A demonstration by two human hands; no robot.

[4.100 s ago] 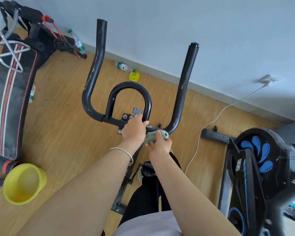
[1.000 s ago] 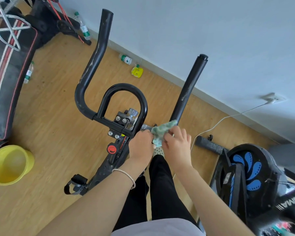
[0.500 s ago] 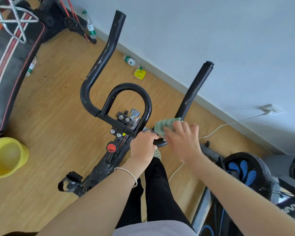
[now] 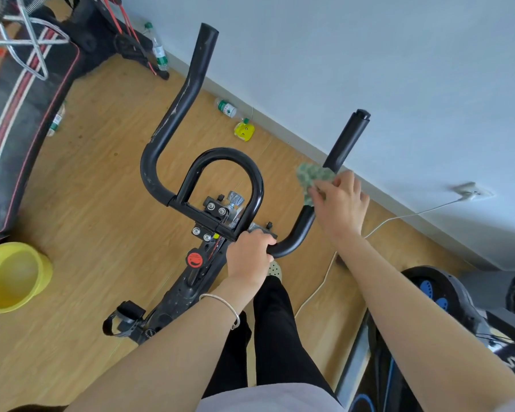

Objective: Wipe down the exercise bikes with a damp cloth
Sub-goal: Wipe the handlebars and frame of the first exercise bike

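1. Cloth (image 4: 311,175) was partly hidden under the right hand (image 4: 339,203); only its upper part showed, and it covered the bar beneath.
2. The left hand (image 4: 252,254) gripped the handlebar (image 4: 173,120) at its lower right bend, fingertips out of sight behind the tube.
3. The cloth looked green, patterned and crumpled.
4. The right hand's curled fingers held it against the handlebar's right upright, farther up the bar than the left hand and apart from it.
5. The black bike (image 4: 188,289) ran down between the arms. A second bike (image 4: 437,292), marked blue, was cut off at the right edge. A yellow basin (image 4: 12,278) sat on the floor at the left.
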